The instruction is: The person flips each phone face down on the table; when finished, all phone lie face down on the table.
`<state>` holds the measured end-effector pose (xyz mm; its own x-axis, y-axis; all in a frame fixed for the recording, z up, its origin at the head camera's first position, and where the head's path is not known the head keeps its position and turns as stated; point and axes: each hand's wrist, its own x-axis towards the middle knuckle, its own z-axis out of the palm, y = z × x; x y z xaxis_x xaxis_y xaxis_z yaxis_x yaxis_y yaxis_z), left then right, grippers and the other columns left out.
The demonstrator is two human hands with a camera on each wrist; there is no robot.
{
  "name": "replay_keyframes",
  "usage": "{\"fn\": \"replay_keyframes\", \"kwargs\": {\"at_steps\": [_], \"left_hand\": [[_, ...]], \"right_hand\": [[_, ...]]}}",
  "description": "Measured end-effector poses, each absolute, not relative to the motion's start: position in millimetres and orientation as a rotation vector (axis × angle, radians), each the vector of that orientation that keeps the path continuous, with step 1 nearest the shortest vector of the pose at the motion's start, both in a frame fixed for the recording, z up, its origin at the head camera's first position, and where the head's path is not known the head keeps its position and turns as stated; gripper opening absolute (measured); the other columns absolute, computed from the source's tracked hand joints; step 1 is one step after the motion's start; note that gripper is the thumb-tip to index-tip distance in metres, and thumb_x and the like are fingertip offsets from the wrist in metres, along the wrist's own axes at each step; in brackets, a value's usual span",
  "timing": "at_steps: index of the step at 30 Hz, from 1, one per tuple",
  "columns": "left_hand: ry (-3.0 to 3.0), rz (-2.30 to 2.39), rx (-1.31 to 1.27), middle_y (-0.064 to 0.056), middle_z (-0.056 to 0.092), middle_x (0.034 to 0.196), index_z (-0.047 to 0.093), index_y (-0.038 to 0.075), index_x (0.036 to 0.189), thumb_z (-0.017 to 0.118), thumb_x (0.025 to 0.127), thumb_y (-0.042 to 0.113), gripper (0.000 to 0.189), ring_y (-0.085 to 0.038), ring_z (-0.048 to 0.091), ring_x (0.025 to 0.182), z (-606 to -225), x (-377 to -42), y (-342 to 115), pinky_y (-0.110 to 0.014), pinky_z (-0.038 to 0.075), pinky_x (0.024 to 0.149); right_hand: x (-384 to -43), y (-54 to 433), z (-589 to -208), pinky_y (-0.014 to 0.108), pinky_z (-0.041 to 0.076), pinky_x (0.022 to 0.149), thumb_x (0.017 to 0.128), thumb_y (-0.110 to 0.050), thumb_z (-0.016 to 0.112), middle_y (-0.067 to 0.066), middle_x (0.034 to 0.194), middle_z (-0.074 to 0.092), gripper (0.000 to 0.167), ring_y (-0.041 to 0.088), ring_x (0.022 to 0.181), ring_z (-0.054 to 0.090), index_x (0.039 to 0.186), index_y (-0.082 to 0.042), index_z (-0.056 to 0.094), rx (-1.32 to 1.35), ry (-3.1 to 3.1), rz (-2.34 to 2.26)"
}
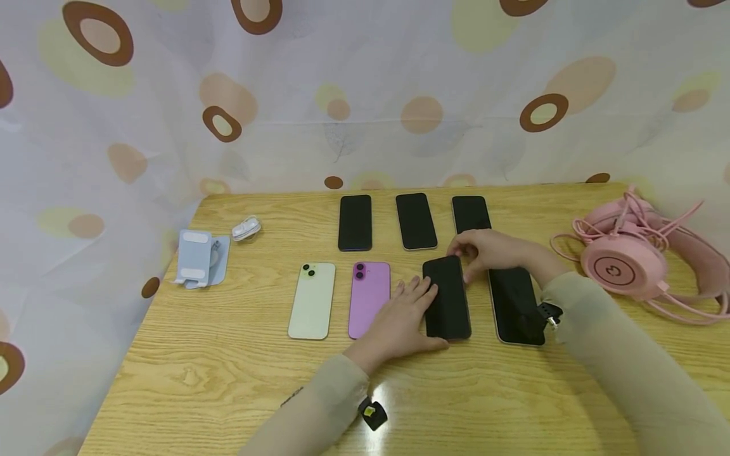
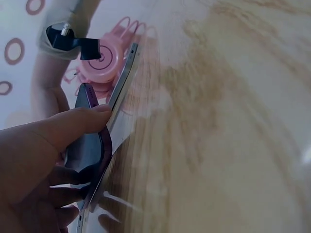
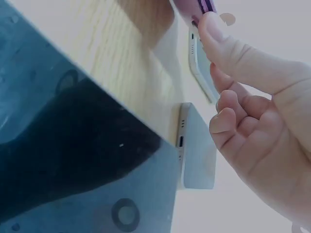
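A smartphone with a black screen and purple edge (image 1: 447,301) lies screen up between both hands. My left hand (image 1: 399,326) holds it at the left, fingertips at its side and thumb by the bottom corner; in the left wrist view the thumb (image 2: 92,119) presses the phone's edge (image 2: 105,145). At the upper right corner, my right hand (image 1: 490,248) pinches it with the thumb, seen against the purple edge (image 3: 189,7) in the right wrist view. To the left lies a pink-purple phone (image 1: 365,304), back up; to the right, a larger black-screened phone (image 1: 510,304).
A pale green phone (image 1: 312,301) lies back up. Behind stand out three black-screened phones: left (image 1: 355,223), middle (image 1: 416,221) and right (image 1: 471,212), the last partly hidden. Pink headphones (image 1: 621,253) sit at right; a phone stand (image 1: 196,258) and white cable (image 1: 246,228) at left.
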<state>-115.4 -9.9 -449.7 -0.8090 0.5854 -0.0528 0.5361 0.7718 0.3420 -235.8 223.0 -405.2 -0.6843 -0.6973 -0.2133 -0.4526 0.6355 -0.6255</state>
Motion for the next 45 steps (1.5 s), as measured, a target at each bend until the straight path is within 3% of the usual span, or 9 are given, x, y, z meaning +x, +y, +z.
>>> {"fn": "replay_keyframes", "kwargs": {"at_steps": [11,19,29,38,45], "left_hand": [[2.749,0.536,0.897,-0.005,0.019,0.158,0.025,0.012,0.152,0.065,0.078,0.064,0.099,-0.022,0.01,0.145,-445,-117,-20,-0.038,0.007,0.117],[2.758,0.613,0.827,-0.007,0.028,0.155,0.028,0.013,0.152,0.068,0.075,0.062,0.099,-0.024,0.011,0.145,-443,-117,-30,-0.037,0.009,0.117],[2.99,0.595,0.98,-0.01,0.015,0.158,0.01,0.008,0.154,0.075,0.073,0.058,0.115,-0.025,0.009,0.145,-443,-107,-38,-0.041,0.01,0.117],[3.109,0.37,1.089,-0.008,0.022,0.157,0.022,0.004,0.151,0.071,0.075,0.059,0.106,-0.026,0.014,0.144,-438,-101,-42,-0.042,0.012,0.117],[3.11,0.456,1.037,-0.009,0.024,0.156,0.023,0.005,0.151,0.073,0.075,0.057,0.105,-0.024,0.011,0.145,-439,-98,-46,-0.042,0.009,0.117]], "right_hand": [[-238,212,-396,0.031,0.041,0.063,0.073,-0.026,0.083,0.006,0.093,0.055,0.044,0.017,0.071,0.046,0.108,-0.009,0.064,-0.999,2.459,-0.749],[-240,196,-390,0.032,0.04,0.064,0.074,-0.031,0.081,0.009,0.094,0.058,0.041,0.017,0.072,0.047,0.106,-0.01,0.065,-1.014,2.485,-0.762],[-238,179,-397,0.036,0.048,0.076,0.08,-0.034,0.077,0.002,0.105,0.061,0.047,0.017,0.086,0.055,0.116,-0.007,0.062,-1.022,2.424,-0.83],[-239,170,-406,0.035,0.049,0.075,0.082,-0.029,0.076,0.0,0.103,0.064,0.044,0.017,0.085,0.056,0.116,-0.006,0.062,-1.013,2.404,-0.912],[-240,170,-418,0.034,0.049,0.074,0.085,-0.024,0.073,0.003,0.099,0.063,0.039,0.016,0.083,0.056,0.119,-0.007,0.062,-0.985,2.406,-0.877]]}}
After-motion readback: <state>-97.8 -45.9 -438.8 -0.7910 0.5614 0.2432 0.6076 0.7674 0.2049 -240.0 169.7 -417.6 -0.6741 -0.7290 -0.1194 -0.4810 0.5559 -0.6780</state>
